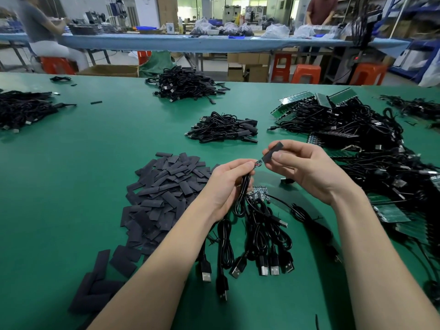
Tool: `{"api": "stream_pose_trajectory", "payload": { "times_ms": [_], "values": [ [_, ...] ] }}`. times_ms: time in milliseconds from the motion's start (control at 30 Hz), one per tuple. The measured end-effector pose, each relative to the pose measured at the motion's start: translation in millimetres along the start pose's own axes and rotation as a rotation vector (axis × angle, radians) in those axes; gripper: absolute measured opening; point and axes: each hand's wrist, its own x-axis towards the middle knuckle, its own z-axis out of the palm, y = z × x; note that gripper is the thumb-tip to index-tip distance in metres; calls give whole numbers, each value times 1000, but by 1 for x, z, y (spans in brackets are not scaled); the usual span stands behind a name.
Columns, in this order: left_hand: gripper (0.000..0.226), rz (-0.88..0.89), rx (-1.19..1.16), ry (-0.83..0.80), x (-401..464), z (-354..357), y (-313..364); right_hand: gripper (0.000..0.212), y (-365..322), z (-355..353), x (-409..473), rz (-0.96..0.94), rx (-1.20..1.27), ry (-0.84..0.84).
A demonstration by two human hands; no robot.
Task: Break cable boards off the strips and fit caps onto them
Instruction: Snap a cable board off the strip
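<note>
A green table (71,175) is seen from above, with two bare forearms reaching in from its near edge. Above the middle of the table, a flat black cap (273,153) is pinched between the thumb and fingers of the right hand (307,172) and is being slid over a small cable board (259,162), of which only a short end with red wire shows. The board's thin black cable (242,186) is gripped in the curled fingers of the left hand (226,184), just behind the board. The cap is judged to be light, soft and easily flattened, so it is best held by its edges to keep its mouth open. The board is judged to be stiff but fragile at its wire joints, so it is best held close behind the board, not pulled by the cable. A pile of loose caps (164,186) lies toward the near left. More boards with cables (259,225) lie below the hands. Strips of unbroken boards (333,108) are heaped along the right edge, and a small pile of capped cables (223,127) lies just beyond the hands.
</note>
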Motion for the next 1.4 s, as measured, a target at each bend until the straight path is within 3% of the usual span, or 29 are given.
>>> {"api": "stream_pose_trajectory", "payload": {
  "times_ms": [300, 467, 667, 967, 1200, 1400],
  "values": [
    [7, -5, -28, 3, 1, 0, -1, 24, 8, 7, 1, -12, -76, -29],
    [10, 46, 1, 39, 0, 0, -2, 35, 10, 12, 3, -19, -52, 34],
    [7, 265, 313, -2, -3, 0, 5, 33, 8, 5, 5, 59, 80, 96],
    [7, 324, 599, 35, -4, -6, 14, 32, 12, 5, 4, 127, 110, 110],
    [5, 292, 565, 61, -5, -3, 15, 25, 13, 2, 2, 124, 117, 77],
    [13, 163, 370, 55, -8, 0, 20, 22, 12, 5, 0, 116, 90, 17]
  ]
}}
